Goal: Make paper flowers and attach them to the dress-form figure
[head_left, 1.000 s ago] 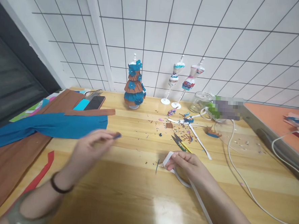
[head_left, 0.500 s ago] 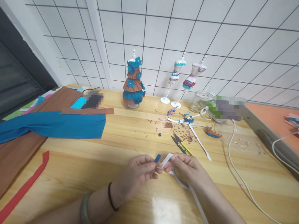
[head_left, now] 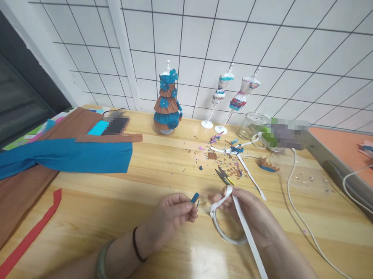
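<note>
Near the front middle of the table, my left hand (head_left: 174,212) pinches a small folded piece of blue paper (head_left: 195,197) between thumb and fingers. Thin blue slivers stick out beside its fingertips. My right hand (head_left: 253,209) is closed on a thin roll of white tape (head_left: 227,238). A loose white strip (head_left: 252,244) runs from its fingers down toward me, and a shorter loop bends over the thumb. The two hands are apart. Just beyond the right hand lie the thread snips (head_left: 224,176), partly covered by its fingers.
Brown, blue and red crepe paper sheets (head_left: 97,155) cover the left side. A small dress form (head_left: 166,100) in ruffled blue and brown stands by the wall, with two bare-stemmed forms (head_left: 238,102) right of it. Paper scraps (head_left: 212,156), a glass jar (head_left: 253,123) and a white cable (head_left: 288,179) lie rightward.
My right hand has moved right, away from my left hand, drawing the white strip and the tape roll with it. The left hand stays nearly in place with the blue paper.
</note>
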The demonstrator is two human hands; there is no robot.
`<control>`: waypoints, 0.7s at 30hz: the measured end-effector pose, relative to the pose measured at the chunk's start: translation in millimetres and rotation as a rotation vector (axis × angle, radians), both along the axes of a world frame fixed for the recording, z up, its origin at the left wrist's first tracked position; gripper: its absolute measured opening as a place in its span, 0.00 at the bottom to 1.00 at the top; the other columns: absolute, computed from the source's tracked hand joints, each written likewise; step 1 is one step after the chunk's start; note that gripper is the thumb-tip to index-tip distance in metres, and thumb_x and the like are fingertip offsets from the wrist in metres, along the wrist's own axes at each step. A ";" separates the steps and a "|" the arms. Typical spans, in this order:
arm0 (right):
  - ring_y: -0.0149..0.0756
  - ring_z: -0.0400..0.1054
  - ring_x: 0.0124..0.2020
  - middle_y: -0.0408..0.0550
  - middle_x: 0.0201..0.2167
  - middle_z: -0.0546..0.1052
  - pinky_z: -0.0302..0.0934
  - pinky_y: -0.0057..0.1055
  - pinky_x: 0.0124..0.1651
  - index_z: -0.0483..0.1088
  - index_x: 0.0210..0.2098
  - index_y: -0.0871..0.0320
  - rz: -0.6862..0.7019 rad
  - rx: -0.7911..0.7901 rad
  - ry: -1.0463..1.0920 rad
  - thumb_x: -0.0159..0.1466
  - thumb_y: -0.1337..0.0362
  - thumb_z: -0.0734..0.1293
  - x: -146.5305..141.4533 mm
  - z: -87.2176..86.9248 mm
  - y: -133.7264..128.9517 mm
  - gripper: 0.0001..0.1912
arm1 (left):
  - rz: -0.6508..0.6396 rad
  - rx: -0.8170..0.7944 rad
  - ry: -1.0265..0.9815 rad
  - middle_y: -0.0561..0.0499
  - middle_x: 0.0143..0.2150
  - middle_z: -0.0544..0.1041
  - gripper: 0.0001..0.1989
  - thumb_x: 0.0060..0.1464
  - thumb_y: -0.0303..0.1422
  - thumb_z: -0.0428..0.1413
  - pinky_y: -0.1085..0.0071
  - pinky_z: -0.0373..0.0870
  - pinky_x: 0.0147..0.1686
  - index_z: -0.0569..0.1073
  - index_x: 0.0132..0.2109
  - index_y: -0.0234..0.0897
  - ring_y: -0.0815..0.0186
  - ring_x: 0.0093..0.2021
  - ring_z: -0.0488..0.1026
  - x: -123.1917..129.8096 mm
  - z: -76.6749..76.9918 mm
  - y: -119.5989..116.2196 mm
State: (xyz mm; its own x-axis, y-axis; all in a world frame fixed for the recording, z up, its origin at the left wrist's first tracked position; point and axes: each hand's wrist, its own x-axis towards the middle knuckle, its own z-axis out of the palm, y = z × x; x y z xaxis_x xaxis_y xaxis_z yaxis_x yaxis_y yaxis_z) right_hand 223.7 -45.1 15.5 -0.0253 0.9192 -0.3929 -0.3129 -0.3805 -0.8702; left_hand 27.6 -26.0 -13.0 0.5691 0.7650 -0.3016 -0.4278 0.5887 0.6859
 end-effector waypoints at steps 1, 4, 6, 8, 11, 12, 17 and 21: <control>0.39 0.70 0.32 0.49 0.22 0.75 0.60 0.34 0.42 0.71 0.21 0.59 0.021 0.021 -0.005 0.55 0.61 0.64 0.5 0.9 -0.2 0.10 | -0.001 0.010 0.001 0.48 0.26 0.73 0.05 0.44 0.29 0.59 0.71 0.61 0.33 0.73 0.26 0.31 0.69 0.28 0.68 -1.3 -0.8 0.9; 0.36 0.66 0.25 0.42 0.14 0.66 0.60 0.33 0.36 0.68 0.20 0.58 0.096 0.090 -0.083 0.56 0.61 0.62 -2.4 1.8 -1.6 0.10 | 0.008 0.053 0.031 0.49 0.26 0.73 0.05 0.45 0.29 0.59 0.71 0.61 0.33 0.73 0.26 0.31 0.69 0.28 0.67 -4.7 -1.4 3.3; 0.32 0.61 0.20 0.39 0.14 0.62 0.58 0.30 0.29 0.67 0.24 0.58 0.118 0.100 -0.181 0.56 0.59 0.63 -7.2 1.2 -3.7 0.09 | 0.019 0.105 0.084 0.49 0.26 0.74 0.05 0.45 0.30 0.59 0.72 0.61 0.32 0.73 0.26 0.32 0.70 0.27 0.67 -6.6 -0.8 4.5; 0.32 0.62 0.21 0.40 0.18 0.66 0.57 0.28 0.28 0.69 0.29 0.58 0.158 0.127 -0.334 0.56 0.58 0.64 -13.1 0.1 -7.4 0.09 | 0.022 0.181 0.144 0.50 0.25 0.74 0.06 0.45 0.31 0.59 0.72 0.61 0.30 0.73 0.26 0.32 0.70 0.26 0.67 -8.2 0.0 5.4; 0.37 0.67 0.33 0.46 0.33 0.74 0.60 0.30 0.36 0.69 0.41 0.55 0.273 0.241 -0.556 0.58 0.59 0.63 -22.8 -2.5 -14.1 0.12 | 0.011 0.297 0.211 0.51 0.24 0.73 0.06 0.45 0.33 0.60 0.73 0.62 0.30 0.73 0.27 0.33 0.70 0.26 0.67 -10.1 1.3 5.8; 0.38 0.67 0.35 0.47 0.37 0.75 0.60 0.31 0.38 0.68 0.44 0.54 0.303 0.275 -0.605 0.59 0.59 0.63 -26.0 -3.8 -15.9 0.15 | 0.004 0.323 0.229 0.51 0.24 0.73 0.07 0.45 0.33 0.60 0.73 0.62 0.29 0.73 0.27 0.33 0.70 0.26 0.67 -10.5 1.9 5.7; 0.41 0.68 0.34 0.46 0.32 0.78 0.59 0.31 0.36 0.74 0.40 0.50 0.353 0.411 -0.874 0.58 0.58 0.64 -36.6 -12.3 -17.4 0.11 | -0.025 0.367 0.257 0.51 0.25 0.74 0.07 0.45 0.33 0.60 0.74 0.64 0.31 0.73 0.28 0.33 0.70 0.27 0.68 -12.0 6.8 3.7; 0.40 0.69 0.31 0.46 0.30 0.79 0.58 0.30 0.34 0.77 0.34 0.49 0.326 0.468 -0.913 0.59 0.58 0.65 -37.5 -16.2 -14.4 0.09 | -0.036 0.362 0.242 0.49 0.27 0.76 0.07 0.46 0.34 0.59 0.72 0.65 0.32 0.74 0.29 0.33 0.68 0.28 0.69 -12.6 9.3 3.6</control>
State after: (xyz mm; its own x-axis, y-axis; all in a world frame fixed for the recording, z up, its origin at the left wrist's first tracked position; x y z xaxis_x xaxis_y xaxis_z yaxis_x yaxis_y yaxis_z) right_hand 186.2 -59.5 -0.7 -0.1716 0.9852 0.0016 0.5852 0.1032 -0.8043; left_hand 15.0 -22.4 -3.7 0.5435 0.8266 -0.1458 -0.2128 0.3037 0.9287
